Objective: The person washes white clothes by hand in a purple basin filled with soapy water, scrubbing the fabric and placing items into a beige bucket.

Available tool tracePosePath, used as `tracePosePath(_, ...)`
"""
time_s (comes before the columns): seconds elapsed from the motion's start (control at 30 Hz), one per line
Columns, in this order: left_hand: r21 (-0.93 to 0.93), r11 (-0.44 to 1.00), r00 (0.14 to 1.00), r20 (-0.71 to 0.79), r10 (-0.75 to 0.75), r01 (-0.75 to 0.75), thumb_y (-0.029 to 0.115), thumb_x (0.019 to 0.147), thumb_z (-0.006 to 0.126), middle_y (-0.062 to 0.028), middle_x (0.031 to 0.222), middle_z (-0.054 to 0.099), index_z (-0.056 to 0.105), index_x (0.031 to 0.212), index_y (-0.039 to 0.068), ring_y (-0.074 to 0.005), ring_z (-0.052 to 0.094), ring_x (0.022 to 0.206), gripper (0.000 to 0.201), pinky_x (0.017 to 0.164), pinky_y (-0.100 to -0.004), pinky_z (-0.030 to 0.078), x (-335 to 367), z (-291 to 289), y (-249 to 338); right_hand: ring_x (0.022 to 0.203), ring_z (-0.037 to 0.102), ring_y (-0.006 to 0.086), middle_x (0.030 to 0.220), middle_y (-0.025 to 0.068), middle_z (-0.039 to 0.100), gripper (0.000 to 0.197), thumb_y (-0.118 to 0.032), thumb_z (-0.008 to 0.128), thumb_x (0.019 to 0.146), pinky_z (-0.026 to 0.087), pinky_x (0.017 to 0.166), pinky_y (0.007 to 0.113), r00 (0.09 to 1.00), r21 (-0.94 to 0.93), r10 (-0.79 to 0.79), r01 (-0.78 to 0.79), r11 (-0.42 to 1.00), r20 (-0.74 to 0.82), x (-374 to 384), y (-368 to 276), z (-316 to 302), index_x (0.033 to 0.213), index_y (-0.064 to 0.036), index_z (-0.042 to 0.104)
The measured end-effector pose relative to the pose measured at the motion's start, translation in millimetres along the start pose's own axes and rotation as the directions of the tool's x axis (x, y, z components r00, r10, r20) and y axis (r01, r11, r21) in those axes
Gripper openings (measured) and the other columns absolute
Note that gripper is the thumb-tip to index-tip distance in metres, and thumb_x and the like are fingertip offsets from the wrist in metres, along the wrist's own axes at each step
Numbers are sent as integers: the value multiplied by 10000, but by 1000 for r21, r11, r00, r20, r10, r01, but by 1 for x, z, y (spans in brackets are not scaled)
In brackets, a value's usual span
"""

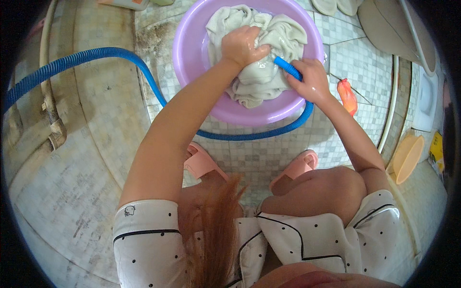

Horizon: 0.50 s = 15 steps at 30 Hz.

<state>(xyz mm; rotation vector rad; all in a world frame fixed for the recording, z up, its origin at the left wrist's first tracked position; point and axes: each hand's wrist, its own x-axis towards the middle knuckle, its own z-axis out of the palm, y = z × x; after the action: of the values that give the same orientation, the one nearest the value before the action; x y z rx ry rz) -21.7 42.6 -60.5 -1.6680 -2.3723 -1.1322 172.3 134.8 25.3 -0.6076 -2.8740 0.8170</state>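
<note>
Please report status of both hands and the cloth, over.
Left hand on pale cloth. Right hand gripping blue hose. Cloth bunched in purple basin. No visible obstruction.

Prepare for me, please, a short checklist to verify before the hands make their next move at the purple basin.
1. Right hand grips the blue hose near its end: ok.
2. Hose end sits over the purple basin, pointing toward the whitish cloth: ok.
3. Left hand is on the cloth: ok.
4. Cloth lies within the basin's rim: ok.
5. Water is flowing from the hose: cannot tell.
6. Hose is free of kinks: cannot tell; the visible length curves smoothly, but the left forearm hides a part.
</note>
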Motion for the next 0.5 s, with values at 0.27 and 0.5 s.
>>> tracePosePath(0.27,99,995,997,-69,38,-31,370,539,627,-41,737,530,609,745,108,-255,539,781,334,671,-409,441,-5,-16,6,613,514,332,568,132,508,208,-261,585,686,374,613,421,999,60,-43,44,997,-28,1,-3,3,640,-62,545)
tracePosePath(0.5,92,992,995,-36,93,-89,387,582,625,-54,1060,570,633,1023,153,-293,457,1060,500,945,-518,288,-2,-20,8,625,516,326,585,125,513,206,-270,587,694,371,613,419,999,53,-39,38,998,19,0,0,0,652,-71,558)
